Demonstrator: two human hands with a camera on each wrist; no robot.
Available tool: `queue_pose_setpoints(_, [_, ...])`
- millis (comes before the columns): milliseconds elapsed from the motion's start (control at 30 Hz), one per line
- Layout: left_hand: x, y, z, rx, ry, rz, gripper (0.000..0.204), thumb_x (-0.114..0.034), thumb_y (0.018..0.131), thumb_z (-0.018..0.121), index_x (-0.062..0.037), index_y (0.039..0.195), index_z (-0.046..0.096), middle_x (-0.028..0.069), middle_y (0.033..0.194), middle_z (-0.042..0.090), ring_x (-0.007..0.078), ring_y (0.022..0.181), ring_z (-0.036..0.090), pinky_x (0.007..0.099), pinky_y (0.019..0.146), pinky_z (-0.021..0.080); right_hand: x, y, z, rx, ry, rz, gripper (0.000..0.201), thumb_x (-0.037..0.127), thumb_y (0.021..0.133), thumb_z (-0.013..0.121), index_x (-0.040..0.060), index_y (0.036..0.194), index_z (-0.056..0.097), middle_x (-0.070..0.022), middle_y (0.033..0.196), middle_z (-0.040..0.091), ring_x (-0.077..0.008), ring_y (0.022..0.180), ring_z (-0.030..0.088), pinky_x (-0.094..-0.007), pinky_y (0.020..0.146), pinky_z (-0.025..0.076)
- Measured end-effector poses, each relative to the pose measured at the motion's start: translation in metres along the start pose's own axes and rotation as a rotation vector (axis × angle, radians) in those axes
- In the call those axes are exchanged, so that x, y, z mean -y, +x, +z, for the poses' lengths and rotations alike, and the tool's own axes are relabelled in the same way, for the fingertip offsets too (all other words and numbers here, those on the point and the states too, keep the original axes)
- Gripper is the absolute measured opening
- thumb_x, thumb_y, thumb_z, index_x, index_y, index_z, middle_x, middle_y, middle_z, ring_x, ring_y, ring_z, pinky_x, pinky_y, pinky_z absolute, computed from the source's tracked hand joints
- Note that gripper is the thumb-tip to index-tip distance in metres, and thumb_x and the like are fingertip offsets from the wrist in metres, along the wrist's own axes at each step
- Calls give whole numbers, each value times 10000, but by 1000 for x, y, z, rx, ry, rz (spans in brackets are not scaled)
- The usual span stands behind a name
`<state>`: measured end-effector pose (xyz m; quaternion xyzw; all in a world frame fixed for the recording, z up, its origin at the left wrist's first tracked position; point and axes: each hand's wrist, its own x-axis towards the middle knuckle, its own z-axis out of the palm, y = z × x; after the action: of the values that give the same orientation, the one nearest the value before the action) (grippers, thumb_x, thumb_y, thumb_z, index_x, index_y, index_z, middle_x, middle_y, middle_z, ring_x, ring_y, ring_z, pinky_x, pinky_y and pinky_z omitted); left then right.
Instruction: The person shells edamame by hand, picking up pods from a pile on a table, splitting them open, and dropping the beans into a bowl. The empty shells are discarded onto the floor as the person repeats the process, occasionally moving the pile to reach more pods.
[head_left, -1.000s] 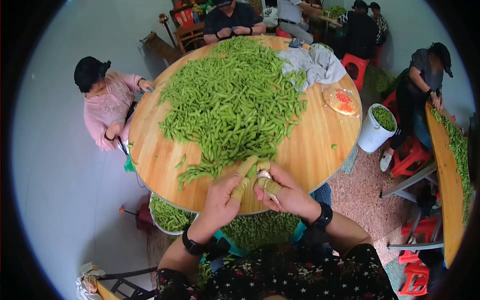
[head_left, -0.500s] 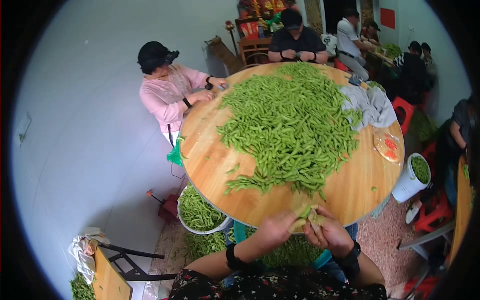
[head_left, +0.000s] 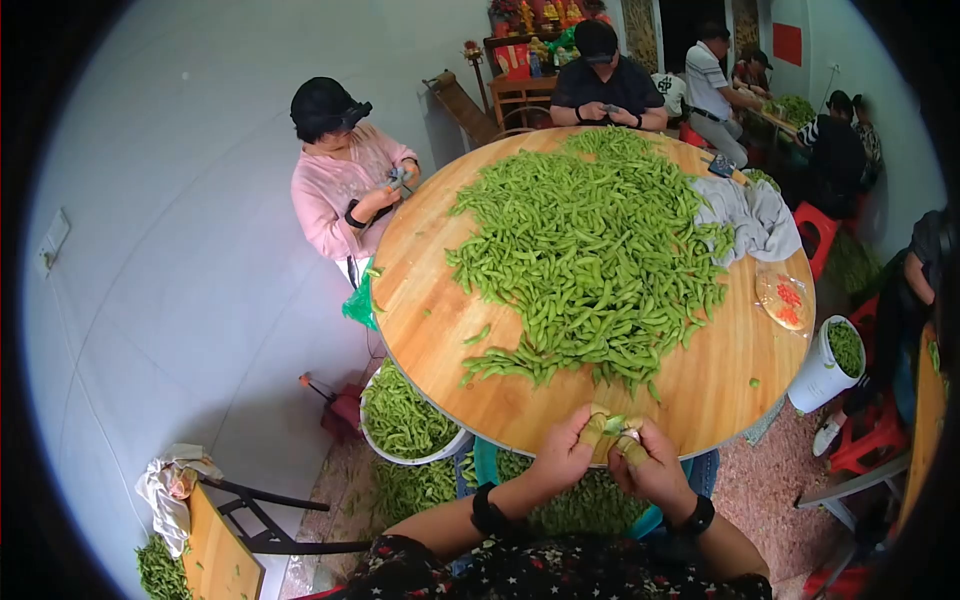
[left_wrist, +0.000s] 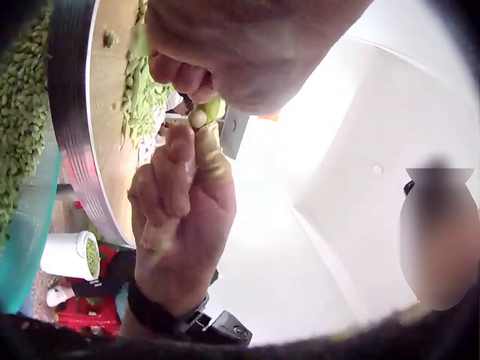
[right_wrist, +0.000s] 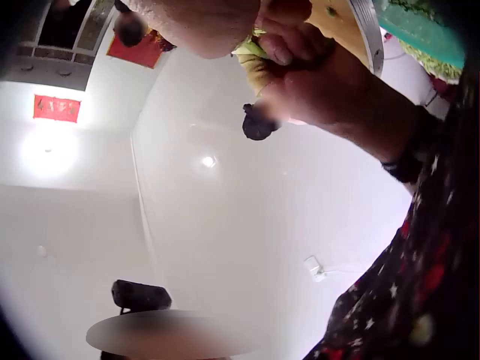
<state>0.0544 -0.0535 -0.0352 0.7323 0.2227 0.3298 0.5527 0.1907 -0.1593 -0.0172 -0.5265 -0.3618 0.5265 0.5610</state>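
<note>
Both hands meet over the near edge of the round wooden table (head_left: 520,415). The left hand (head_left: 565,450) pinches a green pod (head_left: 614,425) between covered thumb and finger; in the left wrist view the pod (left_wrist: 213,109) shows between the two hands. The right hand (head_left: 655,468), its thumb and finger also wrapped in pale covers, grips at the pod's other end, its remaining fingers curled. Something small and shiny sits at the right fingertips, too small to identify. A large heap of green pods (head_left: 590,250) lies beyond the hands.
A tub of pods (head_left: 463,445) stands below the table's left edge, a teal basin (head_left: 485,462) under the hands. A grey cloth (head_left: 750,220) and a wrapped round item (head_left: 783,300) lie on the right. A white bucket (head_left: 826,368) stands beyond; people sit around.
The head view has swung left and up, shifting the table rightward in it. Both hands remain together at the table's edge with a pod. The person in pink has raised their hands.
</note>
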Motion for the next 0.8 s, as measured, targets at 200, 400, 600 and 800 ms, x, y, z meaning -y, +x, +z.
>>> queue_pose_setpoints(200, [-17,-9,-16,134,597,247,202,-65,903,490,-30,1093,548,193,886,594,403,804,606,426,679,495,0,2,-9,-186,-441,-399,281,245,856,705,50,974,543,-20,768,543,-118,687,543,-281,596,437])
queue_pose_setpoints(400, [-48,-19,-7,209,586,182,220,-28,859,569,7,1071,523,211,871,579,409,771,599,450,647,491,14,-1,-6,-123,-707,-413,241,137,785,687,17,910,519,-165,781,528,-350,707,541,-395,614,438])
queue_pose_setpoints(600, [-50,-17,-5,196,674,363,217,-13,848,586,1,1044,494,183,747,579,375,642,605,433,562,483,19,-8,-4,33,-729,-462,166,48,755,594,-6,878,498,-208,800,525,-418,747,538,-437,627,438])
queue_pose_setpoints(800, [-51,-18,-5,192,739,444,219,-6,843,598,14,1031,487,178,770,599,358,618,608,422,543,485,15,-6,-3,-8,-697,-568,156,28,744,572,-8,876,497,-198,822,520,-423,733,532,-437,623,447])
